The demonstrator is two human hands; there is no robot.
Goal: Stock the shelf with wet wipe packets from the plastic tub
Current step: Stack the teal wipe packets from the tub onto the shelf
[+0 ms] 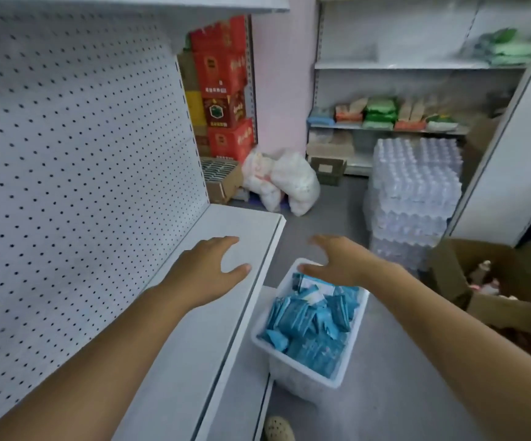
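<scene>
A clear plastic tub (265, 340) stands on the floor beside the shelf's lower ledge, filled with several blue wet wipe packets (308, 316). The white shelf board (226, 224) in front of a pegboard back holds nothing. My left hand (208, 265) hovers over the shelf board near its front edge, fingers spread and holding nothing. My right hand (337, 257) hangs above the far end of the tub with fingers straight, holding nothing, and it hides part of the tub's far rim.
Stacked packs of water bottles (417, 198) stand past the tub. An open cardboard box (493, 281) sits on the right. White bags (283, 183) and red cartons (223, 84) lie behind the shelf end. A far shelf (401, 116) holds goods. My shoe (278, 429) is below the tub.
</scene>
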